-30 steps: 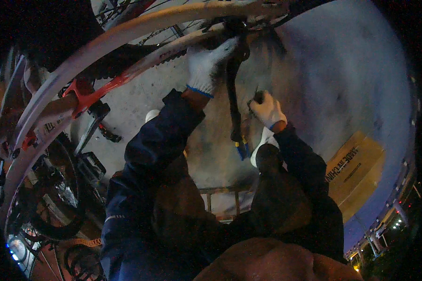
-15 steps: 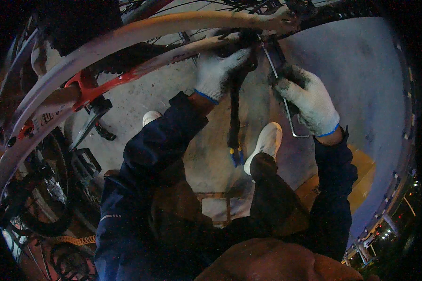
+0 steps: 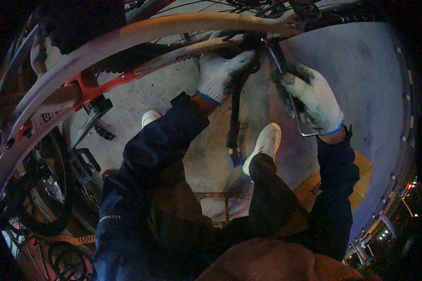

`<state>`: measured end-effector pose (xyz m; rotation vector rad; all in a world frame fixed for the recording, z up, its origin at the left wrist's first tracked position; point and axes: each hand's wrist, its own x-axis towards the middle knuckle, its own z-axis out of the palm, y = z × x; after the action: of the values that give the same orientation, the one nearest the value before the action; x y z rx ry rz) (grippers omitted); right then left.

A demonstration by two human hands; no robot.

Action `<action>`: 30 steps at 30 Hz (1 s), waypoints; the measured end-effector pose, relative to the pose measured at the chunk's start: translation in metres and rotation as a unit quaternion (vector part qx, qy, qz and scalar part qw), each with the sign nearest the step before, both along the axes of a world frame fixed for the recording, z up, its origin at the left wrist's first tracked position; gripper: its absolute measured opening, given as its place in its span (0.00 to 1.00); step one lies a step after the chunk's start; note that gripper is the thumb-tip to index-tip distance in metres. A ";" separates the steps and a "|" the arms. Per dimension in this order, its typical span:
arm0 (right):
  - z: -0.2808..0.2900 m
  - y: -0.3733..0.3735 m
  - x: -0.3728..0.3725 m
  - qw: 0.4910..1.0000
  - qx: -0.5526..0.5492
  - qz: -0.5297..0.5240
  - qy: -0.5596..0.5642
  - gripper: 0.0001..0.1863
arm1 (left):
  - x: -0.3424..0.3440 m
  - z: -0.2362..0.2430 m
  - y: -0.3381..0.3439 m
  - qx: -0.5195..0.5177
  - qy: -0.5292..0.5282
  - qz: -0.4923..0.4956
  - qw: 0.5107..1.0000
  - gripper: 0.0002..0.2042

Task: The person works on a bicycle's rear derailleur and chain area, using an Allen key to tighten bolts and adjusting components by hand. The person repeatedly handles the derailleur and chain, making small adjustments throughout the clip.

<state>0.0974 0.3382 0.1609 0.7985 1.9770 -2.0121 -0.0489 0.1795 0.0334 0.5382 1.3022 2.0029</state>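
My right hand (image 3: 314,96), in a white glove with dark smudges, is closed round a long L-shaped hex key (image 3: 294,108). The key's far end reaches up to the dark fitting (image 3: 262,41) at the end of the bicycle's frame tube, and its bent short arm shows below my palm. My left hand (image 3: 225,72), gloved too, grips the top of a long black bar (image 3: 234,110) that looks like a kickstand, just under the frame (image 3: 173,56). Its fingertips are partly hidden in shadow. Blue and yellow tips (image 3: 236,157) show at the bar's lower end.
A pale and red bicycle frame (image 3: 86,86) arches across the upper left, with a wheel and spokes behind it. Pedals (image 3: 86,161) and another tyre (image 3: 61,187) crowd the left. Flattened cardboard (image 3: 356,182) lies at right on the grey floor (image 3: 342,56).
My right hand has moved slightly right and down, and the hex key has tilted a little with it. My left hand keeps its grip, almost unmoved.
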 end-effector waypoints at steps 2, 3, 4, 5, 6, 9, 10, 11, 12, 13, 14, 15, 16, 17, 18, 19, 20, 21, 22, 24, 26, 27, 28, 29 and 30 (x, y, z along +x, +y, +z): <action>0.000 -0.001 0.000 1.000 0.010 -0.007 0.017 0.20 | -0.001 -0.001 0.001 -0.052 -0.031 0.007 0.998 0.17; 0.000 -0.003 0.001 1.000 0.010 -0.011 0.027 0.21 | -0.002 -0.002 0.001 -0.046 -0.045 0.002 0.998 0.17; -0.001 -0.003 0.000 0.999 0.013 -0.011 0.031 0.21 | -0.003 -0.004 0.002 -0.039 -0.053 0.003 0.998 0.18; -0.002 -0.004 0.000 0.999 0.015 -0.010 0.035 0.21 | -0.004 -0.005 0.001 -0.018 -0.044 -0.004 0.999 0.18; -0.003 -0.004 0.000 0.999 0.020 -0.005 0.031 0.21 | -0.004 -0.006 0.001 -0.028 -0.010 -0.002 1.000 0.18; -0.006 -0.006 0.000 1.000 0.001 -0.008 0.018 0.21 | -0.006 -0.007 0.000 -0.023 0.058 -0.016 0.998 0.19; -0.007 -0.007 -0.001 1.000 -0.010 -0.013 0.014 0.21 | -0.005 -0.007 0.000 -0.030 0.019 -0.015 0.999 0.19; -0.008 -0.007 -0.001 1.000 -0.007 -0.012 0.017 0.21 | -0.005 -0.007 0.000 -0.026 -0.011 -0.014 1.000 0.19; -0.008 -0.007 -0.001 1.000 -0.003 -0.011 0.020 0.21 | -0.004 -0.006 0.001 -0.022 -0.042 -0.012 0.999 0.19; -0.008 -0.007 -0.001 1.000 0.000 -0.011 0.023 0.21 | -0.003 -0.004 0.002 -0.009 -0.064 -0.010 0.998 0.19; -0.008 -0.006 -0.001 1.000 -0.011 -0.012 0.021 0.20 | -0.003 -0.003 0.003 0.017 -0.074 -0.013 0.997 0.19; -0.007 -0.005 0.000 1.000 -0.021 -0.013 0.018 0.20 | -0.002 -0.002 0.003 0.001 -0.062 -0.012 0.998 0.19; -0.006 -0.005 0.000 0.999 -0.032 -0.015 0.016 0.20 | -0.003 0.000 0.003 -0.002 -0.038 -0.016 0.999 0.19; -0.006 -0.005 0.000 0.999 -0.029 -0.014 0.016 0.20 | -0.003 0.001 0.003 0.001 -0.039 -0.017 0.999 0.18; -0.005 -0.005 0.000 0.999 -0.025 -0.014 0.016 0.20 | -0.003 0.002 0.002 0.005 -0.040 -0.018 0.999 0.18; -0.004 -0.005 0.000 1.000 -0.021 -0.013 0.016 0.20 | -0.002 0.004 0.003 0.015 -0.067 -0.015 0.998 0.17; -0.004 -0.005 0.001 1.000 -0.013 -0.011 0.019 0.20 | -0.001 0.005 0.002 0.024 -0.093 -0.012 0.995 0.16; -0.003 -0.006 0.001 1.000 -0.004 -0.008 0.022 0.20 | 0.000 0.005 0.002 0.020 -0.034 -0.006 0.999 0.15; -0.002 -0.007 0.002 1.000 0.001 -0.008 0.020 0.20 | 0.000 0.006 0.001 0.016 0.025 -0.001 1.000 0.15; -0.002 -0.009 0.003 1.000 0.008 -0.009 0.021 0.22 | 0.002 0.008 0.000 0.013 0.056 0.006 0.998 0.14; -0.001 -0.010 0.002 1.000 0.006 -0.013 0.025 0.24 | 0.004 0.011 0.000 0.012 0.009 0.005 1.000 0.13; -0.002 -0.010 0.002 0.999 0.003 -0.016 0.032 0.24 | 0.005 0.013 0.001 0.011 -0.012 0.003 1.000 0.13; -0.001 -0.008 0.001 1.000 -0.006 -0.011 0.026 0.24 | 0.004 0.014 0.001 0.007 -0.025 -0.002 1.000 0.13; -0.001 -0.008 0.000 1.000 -0.009 -0.015 0.022 0.23 | 0.004 0.016 0.001 -0.002 -0.035 0.000 0.999 0.13; 0.000 -0.006 0.000 1.000 -0.019 -0.011 0.006 0.21 | 0.004 0.017 0.001 -0.003 -0.013 0.001 1.000 0.13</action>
<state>0.0978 0.3320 0.1606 0.8049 1.9386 -2.0657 -0.0450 0.1802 0.0507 0.5065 1.2929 2.0009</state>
